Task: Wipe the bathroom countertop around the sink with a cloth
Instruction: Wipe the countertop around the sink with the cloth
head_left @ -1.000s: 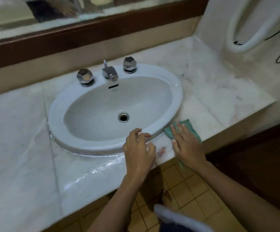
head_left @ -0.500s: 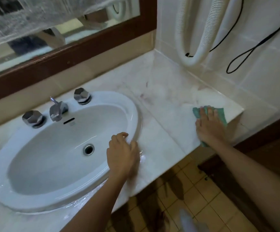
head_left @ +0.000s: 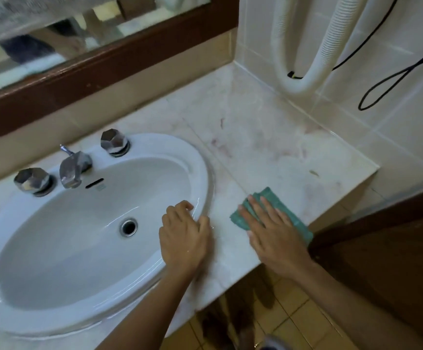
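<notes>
Cloth [head_left: 276, 210] lies flat under the right hand's [head_left: 273, 238] spread fingers [head_left: 255, 208]; left hand [head_left: 183, 238] rests unclenched on the sink [head_left: 200, 173] rim.

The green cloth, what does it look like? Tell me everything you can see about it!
The teal-green cloth looks soft and is folded into a flat pad with layered edges showing at its far end. It lies flat on the pale marble countertop, to the right of the white oval sink and apart from it, close to the counter's front edge. The right hand presses down on it with fingers spread, covering its middle. The left hand does not touch it.
</notes>
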Tool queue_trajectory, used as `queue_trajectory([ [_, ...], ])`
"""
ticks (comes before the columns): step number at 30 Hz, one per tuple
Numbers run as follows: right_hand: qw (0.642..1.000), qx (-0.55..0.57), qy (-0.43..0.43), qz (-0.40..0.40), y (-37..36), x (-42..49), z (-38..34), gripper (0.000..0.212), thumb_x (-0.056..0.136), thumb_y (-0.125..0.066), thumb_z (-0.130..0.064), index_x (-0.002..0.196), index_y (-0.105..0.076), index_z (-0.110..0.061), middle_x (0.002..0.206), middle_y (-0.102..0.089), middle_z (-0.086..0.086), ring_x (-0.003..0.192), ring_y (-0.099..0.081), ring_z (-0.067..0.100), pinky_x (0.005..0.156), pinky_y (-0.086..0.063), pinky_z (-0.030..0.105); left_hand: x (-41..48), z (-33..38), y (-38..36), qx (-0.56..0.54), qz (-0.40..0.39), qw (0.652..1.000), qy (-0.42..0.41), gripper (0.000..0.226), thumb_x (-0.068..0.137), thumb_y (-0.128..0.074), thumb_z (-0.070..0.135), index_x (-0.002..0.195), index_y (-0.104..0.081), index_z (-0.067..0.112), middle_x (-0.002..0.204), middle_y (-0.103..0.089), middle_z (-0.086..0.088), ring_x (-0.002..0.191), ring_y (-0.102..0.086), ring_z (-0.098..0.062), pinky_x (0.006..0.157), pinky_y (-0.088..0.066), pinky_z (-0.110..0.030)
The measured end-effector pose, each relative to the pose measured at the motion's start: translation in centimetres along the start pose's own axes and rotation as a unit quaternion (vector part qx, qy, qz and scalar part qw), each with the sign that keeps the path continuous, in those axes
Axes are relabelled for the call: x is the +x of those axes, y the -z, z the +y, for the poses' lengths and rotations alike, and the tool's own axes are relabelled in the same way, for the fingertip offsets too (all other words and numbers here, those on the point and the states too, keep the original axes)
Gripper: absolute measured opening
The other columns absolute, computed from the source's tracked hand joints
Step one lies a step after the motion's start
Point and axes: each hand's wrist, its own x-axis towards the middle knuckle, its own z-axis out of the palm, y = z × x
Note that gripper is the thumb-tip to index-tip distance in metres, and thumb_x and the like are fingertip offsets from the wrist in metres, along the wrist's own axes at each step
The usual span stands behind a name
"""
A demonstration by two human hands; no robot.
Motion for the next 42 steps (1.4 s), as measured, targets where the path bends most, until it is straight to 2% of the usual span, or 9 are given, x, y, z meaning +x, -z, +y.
queue_trajectory([
  [5,0.988,0.013,-0.157,0.010,1.3,4.9,8.5,0.062,0.094,-0.007,-0.045,0.154,-0.008,-0.028,0.162,-0.006,0.003,0.148,-0.006,0.026,0.119,-0.012,0.045,0.1,0.0,-0.1,-0.028,0.015,0.999,0.010,0.024,0.095,-0.037,0.034,0.111,-0.052,0.023,0.108,-0.052,0.003,0.102,-0.050,-0.021,0.084,-0.038,-0.033],
  [8,0.976,0.022,-0.217,0.023,1.7,9.8,7.0,0.058,0.099,-0.016,-0.039,0.154,-0.007,-0.023,0.162,-0.004,0.007,0.147,-0.007,0.031,0.118,-0.012,0.048,0.1,0.3,0.1,-0.034,0.034,0.998,0.027,0.021,0.095,-0.033,0.030,0.103,-0.052,0.025,0.101,-0.054,0.004,0.096,-0.051,-0.021,0.078,-0.040,-0.035],
  [17,0.997,0.080,-0.015,0.015,-0.6,5.5,-5.6,0.061,0.096,-0.028,-0.038,0.152,-0.021,-0.015,0.161,-0.011,0.010,0.148,-0.007,0.031,0.117,-0.018,0.047,2.1,1.0,0.3,-0.156,0.027,0.960,0.231,0.021,0.089,-0.041,0.023,0.094,-0.061,0.029,0.095,-0.060,0.013,0.090,-0.052,-0.021,0.073,-0.031,-0.032],
  [21,0.984,0.042,0.175,-0.012,-0.8,0.7,-1.0,0.061,0.091,-0.040,-0.041,0.149,-0.031,-0.023,0.159,-0.021,0.002,0.147,-0.017,0.023,0.113,-0.029,0.043,5.0,3.6,-0.4,-0.172,0.050,0.963,0.200,0.022,0.086,-0.047,0.019,0.092,-0.068,0.019,0.098,-0.062,0.008,0.092,-0.053,-0.021,0.074,-0.033,-0.031],
  [24,0.992,0.028,0.125,-0.004,0.6,0.6,8.5,0.060,0.095,-0.028,-0.040,0.153,-0.019,-0.026,0.161,-0.012,0.001,0.148,-0.012,0.024,0.113,-0.030,0.047,6.7,5.2,-0.4,-0.138,0.074,0.969,0.190,0.024,0.080,-0.043,0.024,0.083,-0.065,0.013,0.094,-0.063,0.000,0.085,-0.051,-0.026,0.069,-0.034,-0.033],
  [28,0.996,0.014,-0.088,0.010,3.1,4.1,18.9,0.064,0.095,-0.006,-0.049,0.154,-0.006,-0.025,0.161,-0.006,0.007,0.147,-0.010,0.032,0.116,-0.020,0.052,7.7,7.0,-0.8,-0.137,0.055,0.948,0.283,0.024,0.091,-0.035,0.028,0.104,-0.050,0.015,0.103,-0.057,-0.004,0.100,-0.051,-0.032,0.079,-0.033,-0.037],
  [32,0.988,0.012,-0.151,0.040,3.7,11.2,20.0,0.062,0.094,-0.019,-0.040,0.151,-0.022,-0.016,0.158,-0.021,0.016,0.141,-0.023,0.037,0.114,-0.022,0.052,7.7,7.2,-2.0,-0.099,0.067,0.955,0.273,0.019,0.087,-0.036,0.030,0.099,-0.044,0.016,0.090,-0.056,-0.002,0.093,-0.049,-0.031,0.079,-0.033,-0.039],
  [38,0.989,0.020,-0.137,0.042,4.0,21.2,14.4,0.058,0.098,-0.026,-0.034,0.152,-0.018,-0.015,0.159,-0.016,0.015,0.145,-0.015,0.036,0.113,-0.020,0.049,8.3,6.9,-2.7,-0.072,0.096,0.956,0.269,0.017,0.085,-0.036,0.029,0.094,-0.043,0.017,0.081,-0.054,-0.002,0.088,-0.050,-0.033,0.075,-0.035,-0.039],
  [42,0.998,0.053,0.019,0.023,2.3,16.7,6.4,0.059,0.091,-0.027,-0.035,0.147,-0.034,-0.018,0.157,-0.027,0.011,0.143,-0.024,0.035,0.110,-0.029,0.048,8.2,6.6,-2.7,-0.075,0.116,0.957,0.257,0.016,0.083,-0.037,0.028,0.091,-0.045,0.018,0.084,-0.056,-0.001,0.086,-0.052,-0.031,0.071,-0.037,-0.039],
])
